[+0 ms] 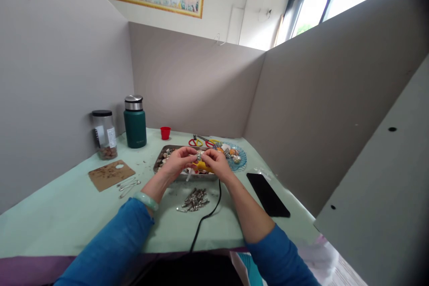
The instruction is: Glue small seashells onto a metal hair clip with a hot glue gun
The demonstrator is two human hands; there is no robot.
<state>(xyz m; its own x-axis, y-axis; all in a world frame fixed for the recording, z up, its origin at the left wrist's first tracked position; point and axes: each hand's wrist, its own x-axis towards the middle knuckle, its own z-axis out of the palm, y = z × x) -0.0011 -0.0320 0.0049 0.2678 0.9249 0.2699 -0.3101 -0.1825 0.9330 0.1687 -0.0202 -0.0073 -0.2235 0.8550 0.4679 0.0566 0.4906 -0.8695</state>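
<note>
Over a metal tray (156, 165) of small mixed pieces, my left hand (179, 161) and my right hand (217, 163) meet with fingertips pinched. Between them is a small silvery piece (199, 155), too small to make out well; both hands touch it. A yellow object (203, 166) with a black cord (204, 218) lies under the hands, partly hidden by them. A pile of small metal clips (194, 199) rests on the table in front of the tray. Right behind my right hand stands a blue plate (241, 161) with shiny decorated pieces.
On the left are a green flask (135, 125), a clear jar (106, 138), a brown card (110, 174) and large safety pins (128, 185). A red cup (165, 133) and red-handled and yellow-handled tools (196, 142) stand behind. A black phone-like slab (268, 194) lies right.
</note>
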